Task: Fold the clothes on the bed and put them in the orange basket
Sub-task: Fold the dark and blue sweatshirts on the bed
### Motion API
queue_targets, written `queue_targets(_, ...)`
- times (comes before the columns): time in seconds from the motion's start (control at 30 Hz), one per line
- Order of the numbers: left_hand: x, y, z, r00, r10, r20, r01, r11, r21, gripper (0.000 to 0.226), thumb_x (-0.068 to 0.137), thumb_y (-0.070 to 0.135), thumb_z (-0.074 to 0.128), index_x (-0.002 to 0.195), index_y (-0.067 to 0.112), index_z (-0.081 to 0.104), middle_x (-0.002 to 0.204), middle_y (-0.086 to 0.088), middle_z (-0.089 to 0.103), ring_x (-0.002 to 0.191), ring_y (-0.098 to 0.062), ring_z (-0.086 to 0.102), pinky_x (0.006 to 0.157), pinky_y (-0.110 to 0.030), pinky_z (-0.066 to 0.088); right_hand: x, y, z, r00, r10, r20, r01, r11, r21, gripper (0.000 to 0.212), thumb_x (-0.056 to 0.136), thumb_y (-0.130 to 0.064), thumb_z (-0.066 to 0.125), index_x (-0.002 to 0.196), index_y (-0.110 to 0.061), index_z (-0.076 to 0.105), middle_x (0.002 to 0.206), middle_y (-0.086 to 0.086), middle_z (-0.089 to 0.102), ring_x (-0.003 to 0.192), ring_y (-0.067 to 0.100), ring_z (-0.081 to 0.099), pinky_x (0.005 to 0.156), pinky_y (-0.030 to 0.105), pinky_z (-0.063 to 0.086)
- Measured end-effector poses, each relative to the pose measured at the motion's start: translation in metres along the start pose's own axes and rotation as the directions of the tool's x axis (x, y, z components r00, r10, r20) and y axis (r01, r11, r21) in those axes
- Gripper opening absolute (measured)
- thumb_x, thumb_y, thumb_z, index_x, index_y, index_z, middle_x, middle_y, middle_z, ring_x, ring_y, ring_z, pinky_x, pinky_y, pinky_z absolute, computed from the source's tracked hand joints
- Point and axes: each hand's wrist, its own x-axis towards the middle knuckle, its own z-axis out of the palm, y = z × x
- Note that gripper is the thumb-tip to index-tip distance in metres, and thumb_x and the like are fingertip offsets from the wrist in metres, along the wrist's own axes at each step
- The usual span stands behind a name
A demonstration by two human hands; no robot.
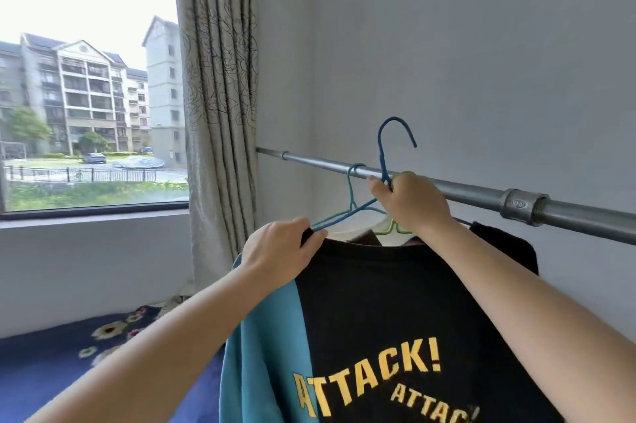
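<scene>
Black shirt [395, 312] hung between both hands.
Left hand [280, 250] pinched its shoulder at nine o'clock; right hand [411, 204] gripped the blue hanger [383, 161] at twelve.

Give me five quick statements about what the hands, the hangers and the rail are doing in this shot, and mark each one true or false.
1. The right hand grips the neck of the blue hanger. True.
2. The blue hanger's hook sits on the metal rail. False: the hook is raised above the rail, clear of it.
3. The left hand holds the shoulder of the black shirt. True.
4. The shirt's print is white. False: the word ATTACK! is printed in yellow.
5. A teal hanger hangs from the rail. True.
</scene>
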Motion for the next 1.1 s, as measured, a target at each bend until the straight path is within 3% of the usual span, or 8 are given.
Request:
queue_targets(0.1, -0.015, -0.03, -0.027, 0.997, 0.035, -0.067, -0.032, 0.998, 0.052, 0.033, 0.095, 0.045, 0.039, 0.086, 0.015, 0.05, 0.066, 0.003, 0.05, 0.065, -0.021, 0.051, 0.061, -0.03, 0.042, -0.002, -0.041, -0.003, 0.996, -0.077, -0.054, 0.079, 0.996, 0.036, 0.05, 0.095, -0.042, 0.041, 0.051, -0.019, 0.035, 0.048, -0.003, 0.037, 0.045, 0.011, 0.036, 0.045, 0.025, 0.024)
queue_targets(0.2, -0.038, -0.065, -0.061, 0.985, 0.13, -0.113, -0.102, 0.969, 0.226, 0.032, 0.098, 0.043, 0.026, 0.082, 0.018, 0.037, 0.059, 0.009, 0.037, 0.054, -0.014, 0.04, 0.053, -0.027, 0.03, -0.004, -0.093, -0.004, 0.98, -0.177, -0.088, 0.184, 0.98, 0.072, 0.054, 0.093, -0.041, 0.047, 0.048, -0.018, 0.032, 0.045, -0.004, 0.033, 0.043, 0.01, 0.033, 0.046, 0.024, 0.024)
queue_targets(0.4, -0.086, -0.151, -0.135, 0.957, 0.204, -0.204, -0.159, 0.963, 0.218, 0.041, 0.089, 0.053, 0.014, 0.071, 0.019, 0.03, 0.05, 0.01, 0.034, 0.043, -0.019, 0.035, 0.043, -0.024, 0.022, -0.011, -0.2, 0.015, 0.955, -0.288, -0.075, 0.297, 0.935, 0.193, 0.052, 0.092, -0.041, 0.048, 0.05, -0.016, 0.031, 0.045, -0.001, 0.031, 0.043, 0.013, 0.031, 0.047, 0.025, 0.027)
queue_targets(0.6, -0.122, -0.231, -0.204, 0.984, 0.077, -0.16, -0.012, 0.927, 0.374, 0.034, 0.097, 0.044, 0.023, 0.09, 0.019, 0.045, 0.078, -0.001, 0.056, 0.077, -0.024, 0.057, 0.063, -0.029, 0.032, -0.023, -0.304, 0.046, 0.959, -0.285, 0.011, 0.261, 0.894, 0.365, 0.048, 0.091, -0.041, 0.05, 0.054, -0.014, 0.037, 0.052, 0.003, 0.038, 0.049, 0.017, 0.037, 0.055, 0.026, 0.035)
queue_targets(0.77, -0.156, -0.277, -0.244, 0.981, 0.004, -0.196, 0.081, 0.902, 0.424, 0.037, 0.095, 0.052, 0.028, 0.093, 0.024, 0.052, 0.077, 0.006, 0.05, 0.077, -0.017, 0.051, 0.057, -0.026, 0.033, -0.036, -0.36, 0.084, 0.939, -0.271, 0.211, 0.162, 0.891, 0.424, 0.042, 0.093, -0.043, 0.044, 0.074, -0.006, 0.052, 0.058, 0.005, 0.043, 0.051, 0.015, 0.04, 0.06, 0.028, 0.039)
queue_targets(0.9, -0.171, -0.303, -0.258, 0.982, -0.077, -0.171, 0.15, 0.871, 0.468, 0.04, 0.095, 0.053, 0.029, 0.093, 0.023, 0.055, 0.068, 0.011, 0.04, 0.076, -0.013, 0.045, 0.059, -0.025, 0.033, -0.044, -0.383, 0.1, 0.876, -0.329, 0.352, 0.259, 0.938, 0.231, 0.048, 0.095, -0.045, 0.038, 0.086, -0.002, 0.059, 0.074, 0.007, 0.059, 0.066, 0.015, 0.055, 0.064, 0.028, 0.041)
queue_targets(1.0, -0.173, -0.316, -0.264, 0.988, -0.065, -0.14, 0.126, 0.863, 0.489, 0.043, 0.095, 0.053, 0.029, 0.093, 0.021, 0.057, 0.074, 0.009, 0.048, 0.084, -0.016, 0.055, 0.062, -0.026, 0.037, -0.05, -0.393, 0.11, 0.871, -0.468, 0.149, 0.467, 0.883, 0.044, 0.037, 0.094, -0.038, 0.043, 0.093, -0.007, 0.064, 0.088, 0.003, 0.06, 0.09, 0.021, 0.058, 0.065, 0.027, 0.039)
queue_targets(1.1, -0.174, -0.318, -0.267, 0.991, -0.044, -0.127, 0.105, 0.85, 0.517, 0.042, 0.095, 0.053, 0.028, 0.093, 0.022, 0.057, 0.08, 0.005, 0.05, 0.091, -0.019, 0.057, 0.064, -0.027, 0.035, -0.059, -0.406, 0.123, 0.733, -0.68, -0.02, 0.679, 0.732, -0.054, 0.048, 0.088, -0.039, 0.036, 0.106, -0.006, 0.065, 0.107, 0.009, 0.064, 0.107, 0.03, 0.057, 0.096, 0.043, 0.045)
